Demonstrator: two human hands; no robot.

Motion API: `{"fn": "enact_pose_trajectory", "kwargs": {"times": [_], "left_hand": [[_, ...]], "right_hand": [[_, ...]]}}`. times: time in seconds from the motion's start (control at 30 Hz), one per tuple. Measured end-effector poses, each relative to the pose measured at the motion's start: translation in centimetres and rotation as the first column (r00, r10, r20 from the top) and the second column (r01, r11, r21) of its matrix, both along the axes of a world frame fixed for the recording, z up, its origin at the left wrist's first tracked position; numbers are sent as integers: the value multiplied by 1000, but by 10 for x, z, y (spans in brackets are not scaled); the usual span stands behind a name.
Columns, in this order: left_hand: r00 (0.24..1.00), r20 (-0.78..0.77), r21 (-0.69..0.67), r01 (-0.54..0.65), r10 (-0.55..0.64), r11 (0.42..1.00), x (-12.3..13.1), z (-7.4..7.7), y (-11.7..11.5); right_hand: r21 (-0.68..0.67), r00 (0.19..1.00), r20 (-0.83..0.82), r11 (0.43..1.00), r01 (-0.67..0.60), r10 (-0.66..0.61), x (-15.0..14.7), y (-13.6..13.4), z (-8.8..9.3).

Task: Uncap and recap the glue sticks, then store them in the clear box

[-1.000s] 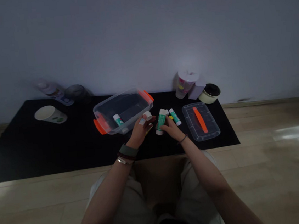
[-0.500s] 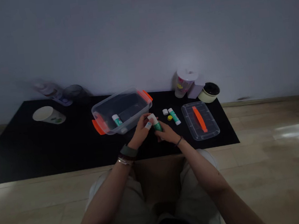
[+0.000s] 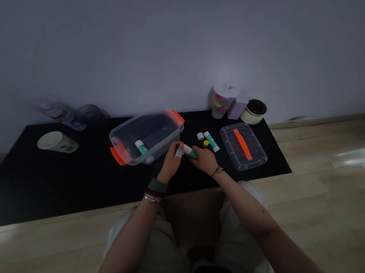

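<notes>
Both my hands meet over the black mat [image 3: 60, 184] on one green glue stick [image 3: 191, 152]. My right hand [image 3: 206, 161] is wrapped round its green body. My left hand [image 3: 171, 160] pinches its white cap end, a pale strip on one fingertip. A clear plastic box with orange clips [image 3: 146, 136] stands just behind my left hand, with a second glue stick [image 3: 142, 147] lying inside. A third glue stick [image 3: 211, 141], a loose white cap [image 3: 200, 136] and a small yellow piece [image 3: 206, 143] lie on the mat behind my right hand.
The box's clear lid with an orange handle [image 3: 243, 145] lies to the right. A paper cup [image 3: 57, 142] lies on its side at far left near a bottle [image 3: 56, 111] and dark jar [image 3: 89, 113]. A printed cup [image 3: 222, 99] and cream bowl [image 3: 253, 111] stand by the wall.
My hands came together: the white cap in my left hand met the glue stick in my right. The stick was drawn nearer to me and tilted flatter.
</notes>
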State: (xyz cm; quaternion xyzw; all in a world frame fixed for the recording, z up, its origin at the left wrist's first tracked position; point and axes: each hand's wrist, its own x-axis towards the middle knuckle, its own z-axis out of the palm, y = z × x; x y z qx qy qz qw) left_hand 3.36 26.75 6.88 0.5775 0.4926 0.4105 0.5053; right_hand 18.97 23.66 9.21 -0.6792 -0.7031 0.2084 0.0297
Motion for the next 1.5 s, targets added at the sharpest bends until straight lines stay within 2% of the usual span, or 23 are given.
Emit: {"fn": "enact_pose_trajectory", "kwargs": {"times": [0.07,0.13,0.33,0.43,0.7,0.83,1.1,1.2,1.33,1.4,1.5], "left_hand": [[995,-93,40,-21,24,999,-1,3,-1],[971,-239,98,13,10,995,-1,7,-4],[792,-611,171,125,6,977,6,6,-17],[729,-685,153,150,-5,977,9,4,-22],[676,-737,163,172,4,972,14,1,-32],[728,-684,217,133,53,967,15,-2,-33],[843,-535,220,76,55,973,11,-6,-36],[870,-492,213,75,40,974,11,3,-33],[897,-443,192,79,15,978,8,25,-26],[950,-312,177,40,17,983,7,33,-20],[998,19,104,-67,65,992,7,37,-10]], "right_hand": [[1,999,32,1000,-5,5,-1,0,2],[-1,998,70,1000,0,0,-1,0,3],[-22,989,151,1000,7,-4,-2,0,4],[-34,985,170,999,8,-2,-1,-2,4],[-13,982,186,999,34,-31,-5,-4,2],[7,982,180,998,60,-60,-8,-4,4],[-4,982,172,997,73,-72,-11,-6,6],[-3,981,164,994,108,-106,-11,-4,5],[10,982,129,991,136,-136,-11,-4,11],[19,987,107,993,120,-122,-13,-6,14],[22,996,86,999,34,-35,-18,-11,16]]}}
